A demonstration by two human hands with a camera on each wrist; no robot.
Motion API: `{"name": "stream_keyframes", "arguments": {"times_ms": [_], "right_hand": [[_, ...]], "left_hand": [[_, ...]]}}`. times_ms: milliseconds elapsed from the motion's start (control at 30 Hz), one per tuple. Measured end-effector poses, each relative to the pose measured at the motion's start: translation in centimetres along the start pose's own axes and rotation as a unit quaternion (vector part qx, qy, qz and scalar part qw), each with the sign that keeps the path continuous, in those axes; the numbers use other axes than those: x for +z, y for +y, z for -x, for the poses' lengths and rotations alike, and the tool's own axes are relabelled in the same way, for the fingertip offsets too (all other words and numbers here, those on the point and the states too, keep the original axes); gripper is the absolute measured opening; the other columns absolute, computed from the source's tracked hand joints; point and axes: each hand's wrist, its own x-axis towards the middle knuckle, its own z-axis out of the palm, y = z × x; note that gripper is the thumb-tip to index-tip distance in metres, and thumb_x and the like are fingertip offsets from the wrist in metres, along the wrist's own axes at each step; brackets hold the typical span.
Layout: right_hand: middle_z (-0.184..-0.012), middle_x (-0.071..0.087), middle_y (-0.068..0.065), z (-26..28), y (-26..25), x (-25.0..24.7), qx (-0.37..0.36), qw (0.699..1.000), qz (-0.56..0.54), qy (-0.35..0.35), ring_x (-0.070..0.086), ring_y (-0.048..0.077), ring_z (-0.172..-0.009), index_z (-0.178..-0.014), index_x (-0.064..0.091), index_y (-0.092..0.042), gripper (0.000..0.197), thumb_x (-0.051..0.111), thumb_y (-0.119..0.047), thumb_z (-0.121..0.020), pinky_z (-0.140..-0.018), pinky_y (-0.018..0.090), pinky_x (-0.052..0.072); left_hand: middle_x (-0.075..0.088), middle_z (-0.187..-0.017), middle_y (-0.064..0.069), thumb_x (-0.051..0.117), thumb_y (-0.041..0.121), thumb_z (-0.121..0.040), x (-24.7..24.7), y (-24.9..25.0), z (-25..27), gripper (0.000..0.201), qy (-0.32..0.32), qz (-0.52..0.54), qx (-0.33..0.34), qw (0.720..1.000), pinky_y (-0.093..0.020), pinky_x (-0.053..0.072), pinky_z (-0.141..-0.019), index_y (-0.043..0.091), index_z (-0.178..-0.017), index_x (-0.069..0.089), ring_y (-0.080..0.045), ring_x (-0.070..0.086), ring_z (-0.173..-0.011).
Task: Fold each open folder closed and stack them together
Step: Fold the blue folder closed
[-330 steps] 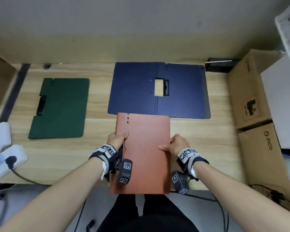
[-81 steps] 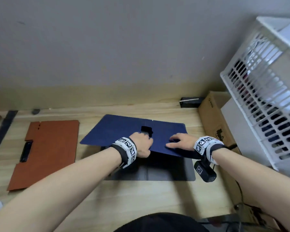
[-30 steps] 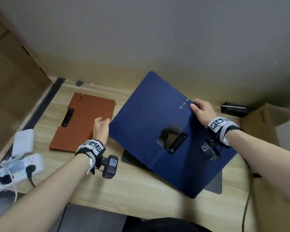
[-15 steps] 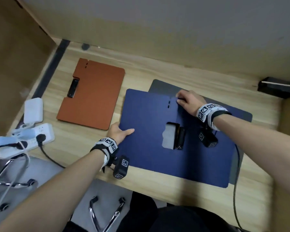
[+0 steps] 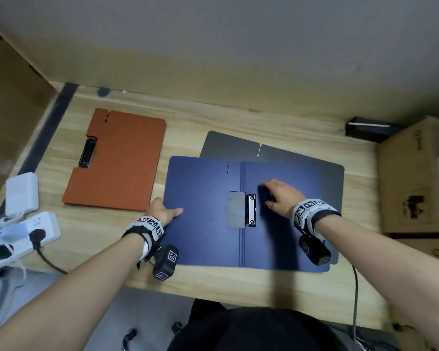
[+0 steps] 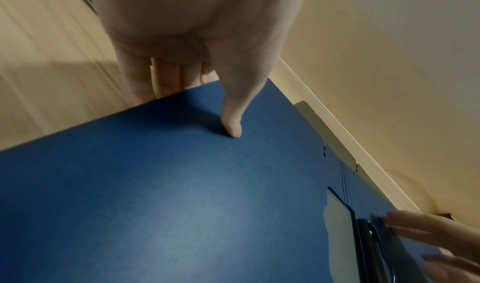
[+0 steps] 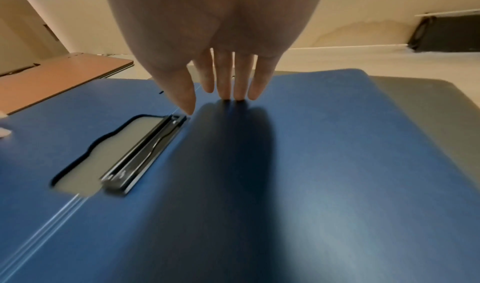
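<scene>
A blue folder (image 5: 205, 224) lies open and flat on the desk, its metal clip (image 5: 251, 210) beside the spine. It covers most of an open grey folder (image 5: 238, 145), whose far and right edges stick out. My left hand (image 5: 166, 211) pinches the blue folder's left edge, thumb (image 6: 232, 127) on top and fingers hidden under the edge. My right hand (image 5: 276, 196) rests on the right half just right of the clip (image 7: 145, 154), with straight fingertips (image 7: 226, 94) touching the cover. A closed orange folder (image 5: 119, 160) lies to the left.
A white power strip (image 5: 23, 231) and an adapter (image 5: 22, 193) sit at the desk's left end. Cardboard boxes (image 5: 416, 178) stand against the right side, with a small black box (image 5: 368, 129) by the wall. The desk's front edge runs just below the blue folder.
The blue folder, raised and tilted a second ago, now lies flat. My right hand slid from the spine's far end to beside the clip. My left hand keeps the left edge.
</scene>
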Motion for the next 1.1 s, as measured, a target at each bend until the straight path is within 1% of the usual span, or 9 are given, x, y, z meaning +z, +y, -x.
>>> {"name": "stream_keyframes", "arguments": {"times_ms": [167,367,500,633,700,767,900,1000,1100], "right_hand": [[-0.165,0.012,0.005,3.8,-1.6,4.7,0.025,0.999,-0.001,-0.027,0.013,0.025,-0.152,-0.153,0.022,-0.012,0.079,0.063,-0.034,-0.089,-0.118,0.041,0.028],[-0.166,-0.005,0.001,4.5,-3.3,7.4,0.060,0.995,0.074,-0.024,-0.001,0.024,-0.153,-0.156,0.011,-0.015,0.078,0.050,-0.014,-0.088,-0.114,0.042,0.034],[-0.166,-0.010,-0.001,2.9,-4.1,6.7,0.069,0.992,0.081,-0.070,-0.005,0.025,-0.153,-0.157,0.007,-0.017,0.080,0.044,-0.007,-0.087,-0.117,0.047,0.028],[-0.165,-0.012,0.001,1.8,-5.0,6.2,0.051,0.992,0.072,-0.086,-0.006,0.026,-0.153,-0.157,0.006,-0.016,0.079,0.042,-0.008,-0.087,-0.119,0.048,0.024],[-0.165,-0.001,0.005,1.6,-5.1,5.7,0.026,0.995,0.041,-0.090,0.003,0.031,-0.152,-0.156,0.013,-0.014,0.073,0.042,-0.009,-0.089,-0.119,0.046,0.024],[-0.153,0.029,0.010,2.0,-4.9,5.3,-0.008,0.998,-0.026,-0.064,0.029,0.037,-0.143,-0.148,0.034,-0.012,0.057,0.043,-0.014,-0.092,-0.113,0.044,0.033],[-0.144,0.051,0.010,4.2,-3.1,4.0,0.000,0.982,-0.178,0.054,0.051,0.029,-0.130,-0.140,0.053,-0.015,0.045,0.053,-0.017,-0.095,-0.110,0.036,0.038],[-0.122,0.066,0.009,6.5,-2.4,1.8,0.021,0.910,-0.392,0.133,0.065,0.022,-0.099,-0.123,0.064,-0.015,0.028,0.053,-0.012,-0.097,-0.088,0.025,0.053],[-0.099,0.071,0.010,9.2,-2.0,-0.9,0.035,0.838,-0.520,0.162,0.063,0.018,-0.073,-0.112,0.065,-0.011,0.021,0.049,-0.018,-0.100,-0.064,0.021,0.047]], "left_hand": [[0.067,-0.114,-0.009,0.079,0.048,-0.071,0.1,-0.1,0.3,0.059,0.012,-0.039,0.026,0.999,-0.043,0.054,-0.088,0.012,-0.112,0.057,-0.033,0.065,-0.098],[0.066,-0.121,-0.004,0.069,0.054,-0.080,-1.0,-0.5,2.0,0.062,-0.012,0.011,0.104,0.994,-0.040,0.051,-0.093,0.013,-0.125,0.055,-0.030,0.064,-0.108],[0.069,-0.123,-0.001,0.071,0.034,-0.064,-3.6,-0.7,3.3,0.064,-0.048,0.052,0.154,0.986,-0.042,0.052,-0.099,0.023,-0.125,0.056,-0.022,0.068,-0.107],[0.073,-0.115,-0.002,0.066,0.005,-0.083,-6.4,0.3,7.0,0.061,-0.043,0.024,0.205,0.977,-0.033,0.054,-0.088,0.024,-0.138,0.050,-0.022,0.070,-0.103],[0.076,-0.102,-0.003,0.063,0.005,-0.087,-7.1,1.3,9.2,0.058,-0.040,0.029,0.228,0.972,-0.037,0.058,-0.078,0.028,-0.139,0.049,-0.023,0.072,-0.089],[0.074,-0.085,-0.007,0.061,0.010,-0.089,-7.4,2.8,11.5,0.052,-0.038,0.028,0.266,0.963,-0.040,0.057,-0.067,0.031,-0.136,0.051,-0.022,0.068,-0.071],[0.072,-0.076,0.001,0.044,0.031,-0.098,-6.4,7.3,16.3,0.025,-0.023,0.036,0.325,0.945,-0.028,0.048,-0.055,0.026,-0.103,0.068,-0.014,0.065,-0.057],[0.070,-0.075,0.000,0.036,0.041,-0.099,-4.2,10.7,18.1,0.039,-0.036,0.052,0.342,0.938,-0.028,0.044,-0.061,0.018,-0.102,0.069,-0.016,0.067,-0.059],[0.075,-0.079,-0.004,0.035,0.045,-0.098,-1.3,13.5,18.7,0.041,-0.080,0.064,0.368,0.924,-0.029,0.045,-0.063,0.022,-0.109,0.068,-0.021,0.068,-0.064]]}}
